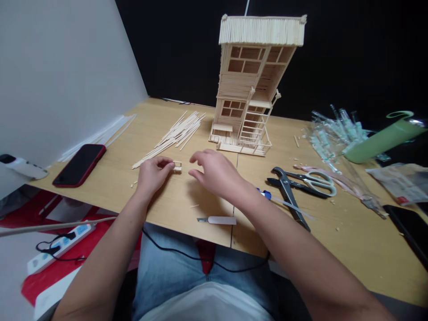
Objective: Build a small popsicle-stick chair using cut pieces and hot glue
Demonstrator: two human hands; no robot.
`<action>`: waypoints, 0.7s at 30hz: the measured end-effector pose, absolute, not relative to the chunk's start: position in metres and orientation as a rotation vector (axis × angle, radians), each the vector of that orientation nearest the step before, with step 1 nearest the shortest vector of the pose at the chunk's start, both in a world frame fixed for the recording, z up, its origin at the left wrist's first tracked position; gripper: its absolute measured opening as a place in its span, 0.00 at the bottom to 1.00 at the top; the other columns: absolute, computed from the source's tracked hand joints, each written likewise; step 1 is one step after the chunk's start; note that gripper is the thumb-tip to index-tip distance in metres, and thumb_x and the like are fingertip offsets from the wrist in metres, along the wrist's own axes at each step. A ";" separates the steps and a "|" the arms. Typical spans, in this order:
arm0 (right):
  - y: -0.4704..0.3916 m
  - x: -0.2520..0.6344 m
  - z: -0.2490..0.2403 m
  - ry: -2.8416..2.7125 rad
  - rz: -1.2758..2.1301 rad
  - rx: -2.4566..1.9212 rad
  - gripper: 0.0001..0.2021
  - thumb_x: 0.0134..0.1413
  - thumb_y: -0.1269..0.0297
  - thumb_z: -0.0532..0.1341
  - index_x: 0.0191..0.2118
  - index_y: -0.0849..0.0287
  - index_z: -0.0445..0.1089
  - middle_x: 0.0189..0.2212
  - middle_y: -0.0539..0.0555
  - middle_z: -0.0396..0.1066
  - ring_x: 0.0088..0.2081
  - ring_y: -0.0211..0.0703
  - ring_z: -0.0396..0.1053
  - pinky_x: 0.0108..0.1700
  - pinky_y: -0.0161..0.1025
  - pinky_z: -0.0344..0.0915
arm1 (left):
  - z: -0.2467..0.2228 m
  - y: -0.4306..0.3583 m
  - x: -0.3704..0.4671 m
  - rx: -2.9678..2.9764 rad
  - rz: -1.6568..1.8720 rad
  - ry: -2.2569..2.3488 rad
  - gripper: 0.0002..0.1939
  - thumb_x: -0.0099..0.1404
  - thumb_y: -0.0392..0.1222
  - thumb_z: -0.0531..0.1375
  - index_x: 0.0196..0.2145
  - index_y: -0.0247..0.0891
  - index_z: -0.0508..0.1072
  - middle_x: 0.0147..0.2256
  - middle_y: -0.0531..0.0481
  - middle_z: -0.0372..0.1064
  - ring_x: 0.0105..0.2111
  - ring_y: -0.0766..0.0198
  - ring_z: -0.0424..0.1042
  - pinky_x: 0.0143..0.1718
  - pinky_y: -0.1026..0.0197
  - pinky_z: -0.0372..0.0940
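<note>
Between the thumb and fingers of my left hand [154, 174] is a tiny wooden frame made of sticks, like a miniature chair [177, 167], held at the tabletop. My right hand [214, 171] hovers just right of it, thumb and fingers apart, with nothing between them. Below my right hand lie a short stick piece [194, 206] and a craft knife [217, 220], its blade pointing left. A pile of thin wooden sticks [177, 133] lies beyond my left hand. Behind my right hand stands a two-storey model house [247, 84] built from such sticks.
On the right lie pliers [288, 194], scissors [317, 183], a green cylindrical case [381, 139], clear plastic wrappers [329, 133] and a black phone [409, 232]. A red-edged phone [80, 166] rests at left. A power strip [62, 246] is below the table [120, 196], and a dark cable crosses my lap.
</note>
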State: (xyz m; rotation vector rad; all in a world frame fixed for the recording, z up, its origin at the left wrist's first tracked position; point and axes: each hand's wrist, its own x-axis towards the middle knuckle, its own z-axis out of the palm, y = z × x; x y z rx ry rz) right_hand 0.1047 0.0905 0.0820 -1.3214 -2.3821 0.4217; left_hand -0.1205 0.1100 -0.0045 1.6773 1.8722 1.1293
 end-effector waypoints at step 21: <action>0.133 0.032 0.042 -2.498 0.393 -1.457 0.12 0.64 0.66 0.58 0.46 0.62 0.78 0.43 0.65 0.80 0.44 0.53 0.76 0.43 0.41 0.68 | -0.007 0.102 -0.124 1.810 1.171 1.839 0.12 0.62 0.47 0.62 0.35 0.40 0.83 0.36 0.47 0.82 0.35 0.57 0.79 0.43 0.57 0.71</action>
